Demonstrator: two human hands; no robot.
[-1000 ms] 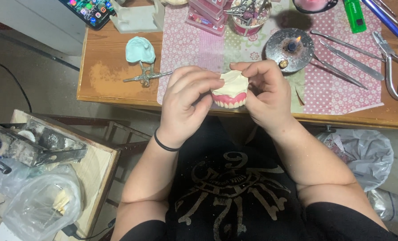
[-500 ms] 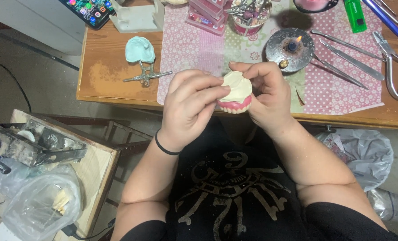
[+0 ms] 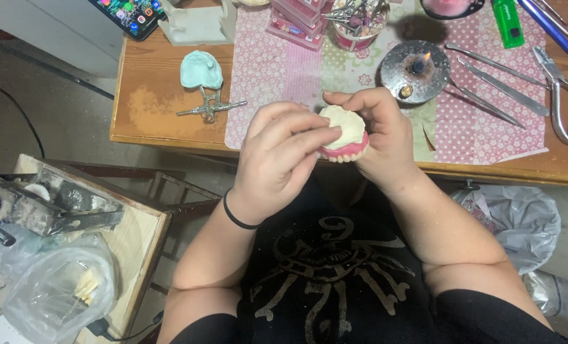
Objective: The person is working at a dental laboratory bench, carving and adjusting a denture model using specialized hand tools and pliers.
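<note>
— What sort of place is this?

— A small dental workshop, a home-style one. Just beyond the fingers (image 3: pixel 309 130) a spirit burner (image 3: pixel 415 70) stands lit on a wooden bench (image 3: pixel 150 108) with a pink patterned cloth (image 3: pixel 277 70).

— What else shows it?

— Metal carving tools (image 3: pixel 497 79) and pliers (image 3: pixel 564 95) lie well to the right of the fingers, a pale green jaw cast (image 3: pixel 201 70) to their left, and a cup of burs (image 3: pixel 357 19) above them. The fingers hold a denture on a plaster model (image 3: pixel 342 130).

single head view, steeply down, close over the workbench (image 3: pixel 169 121)
</note>
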